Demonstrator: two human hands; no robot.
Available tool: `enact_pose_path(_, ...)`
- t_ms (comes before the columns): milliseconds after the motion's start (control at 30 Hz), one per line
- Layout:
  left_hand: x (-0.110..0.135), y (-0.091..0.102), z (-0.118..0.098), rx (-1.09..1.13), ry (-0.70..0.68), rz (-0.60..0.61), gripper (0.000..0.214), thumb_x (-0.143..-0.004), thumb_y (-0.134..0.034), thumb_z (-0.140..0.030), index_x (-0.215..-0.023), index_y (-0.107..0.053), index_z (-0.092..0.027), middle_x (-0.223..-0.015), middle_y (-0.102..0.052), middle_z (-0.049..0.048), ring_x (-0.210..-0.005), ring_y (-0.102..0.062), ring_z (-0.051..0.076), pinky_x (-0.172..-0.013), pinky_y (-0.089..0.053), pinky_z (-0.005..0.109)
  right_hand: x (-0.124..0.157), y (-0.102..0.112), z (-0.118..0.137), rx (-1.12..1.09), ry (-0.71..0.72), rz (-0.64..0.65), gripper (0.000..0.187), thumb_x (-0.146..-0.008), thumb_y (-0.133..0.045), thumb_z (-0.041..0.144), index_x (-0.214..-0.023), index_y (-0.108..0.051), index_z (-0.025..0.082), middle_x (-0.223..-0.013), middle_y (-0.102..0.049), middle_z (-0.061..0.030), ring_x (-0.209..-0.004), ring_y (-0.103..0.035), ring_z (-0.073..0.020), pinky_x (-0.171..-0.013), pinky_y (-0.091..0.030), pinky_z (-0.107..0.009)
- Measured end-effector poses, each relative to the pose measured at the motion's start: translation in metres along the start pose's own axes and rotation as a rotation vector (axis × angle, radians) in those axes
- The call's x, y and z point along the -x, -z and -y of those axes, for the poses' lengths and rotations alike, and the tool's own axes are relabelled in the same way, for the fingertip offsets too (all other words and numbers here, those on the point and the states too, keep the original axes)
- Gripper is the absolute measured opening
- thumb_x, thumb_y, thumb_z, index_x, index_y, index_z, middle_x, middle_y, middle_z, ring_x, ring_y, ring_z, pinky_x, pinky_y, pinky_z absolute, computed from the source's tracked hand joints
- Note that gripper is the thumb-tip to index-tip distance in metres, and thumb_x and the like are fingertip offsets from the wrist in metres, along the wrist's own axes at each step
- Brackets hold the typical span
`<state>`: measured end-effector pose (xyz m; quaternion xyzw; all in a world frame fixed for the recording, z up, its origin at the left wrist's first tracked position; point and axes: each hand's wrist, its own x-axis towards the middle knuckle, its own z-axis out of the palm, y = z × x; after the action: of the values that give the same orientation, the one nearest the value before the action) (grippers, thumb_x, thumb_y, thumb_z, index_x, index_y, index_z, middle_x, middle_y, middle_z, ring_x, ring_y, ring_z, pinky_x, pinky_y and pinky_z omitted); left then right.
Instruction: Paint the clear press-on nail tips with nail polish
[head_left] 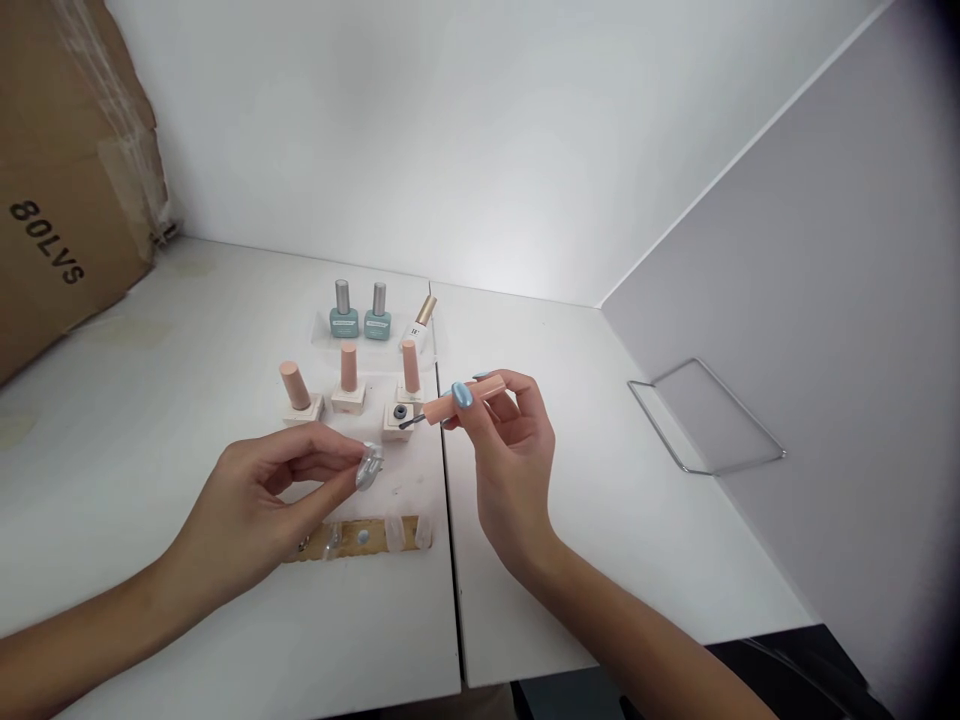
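Observation:
My right hand (510, 440) pinches a peach nail-polish brush cap (466, 396), its dark brush tip pointing left just above an open square polish bottle (397, 420). My left hand (262, 500) is closed in a pinch on a small clear false nail tip (369, 466) with silvery-blue colour on it. Below my left hand lies a tan strip (352, 538) carrying several clear nail tips.
Three peach-capped bottles (349, 378) stand behind the open one. Two teal bottles (360, 312) and a tilted white bottle with a gold cap (420, 322) sit on a clear tray. A cardboard box (60, 170) stands at far left; a wire bracket (705, 415) hangs on the right wall.

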<state>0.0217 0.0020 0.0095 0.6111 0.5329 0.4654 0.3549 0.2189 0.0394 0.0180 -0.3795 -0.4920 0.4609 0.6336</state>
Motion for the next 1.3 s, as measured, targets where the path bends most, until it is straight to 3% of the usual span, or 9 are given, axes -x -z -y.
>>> enact_pose_path(533, -0.0018, 0.0025, -0.0058, 0.045, 0.050, -0.063, 0.016, -0.078, -0.088, -0.042, -0.076, -0.081, -0.027, -0.077, -0.083, -0.0003, -0.070, -0.079, 0.018, -0.072, -0.067, 0.023, -0.0001, 0.0008, 0.0018, 0.021, -0.037, 0.021, 0.024, -0.093, -0.077, 0.037, -0.088, -0.055, 0.028, -0.072, -0.078, 0.0031, -0.081, -0.077, -0.0200, -0.083, -0.067, -0.044)
enact_pose_path(800, -0.0001, 0.0027, 0.0000, 0.015, 0.044, -0.080, 0.008, -0.079, -0.086, -0.038, -0.081, -0.085, -0.031, -0.081, -0.085, -0.0016, -0.068, -0.077, 0.016, -0.064, -0.064, 0.019, 0.0001, 0.0015, 0.0014, 0.034, -0.026, 0.015, 0.024, -0.093, -0.077, 0.036, -0.087, -0.056, 0.028, -0.071, -0.077, 0.0028, -0.079, -0.077, -0.0202, -0.079, -0.066, -0.042)
enact_pose_path(1033, -0.0002, 0.0021, -0.0019, 0.027, 0.052, -0.085, 0.007, -0.076, -0.084, -0.032, -0.082, -0.087, -0.034, -0.084, -0.086, -0.0028, -0.071, -0.080, 0.016, -0.068, -0.066, 0.019, 0.0001, 0.0009, 0.0032, -0.012, -0.031, 0.023, 0.023, -0.093, -0.078, 0.033, -0.085, -0.057, 0.028, -0.070, -0.077, 0.0041, -0.077, -0.077, -0.0172, -0.078, -0.065, -0.037)
enact_pose_path(1300, -0.0005, 0.0018, -0.0021, -0.002, 0.021, -0.095, 0.003, -0.075, -0.082, -0.031, -0.075, -0.085, -0.030, -0.078, -0.084, -0.0016, -0.066, -0.077, 0.015, -0.065, -0.064, 0.017, -0.0007, 0.0014, 0.0013, -0.040, -0.030, 0.022, 0.021, -0.094, -0.078, 0.031, -0.086, -0.058, 0.027, -0.072, -0.078, 0.0039, -0.077, -0.077, -0.0166, -0.079, -0.065, -0.036)
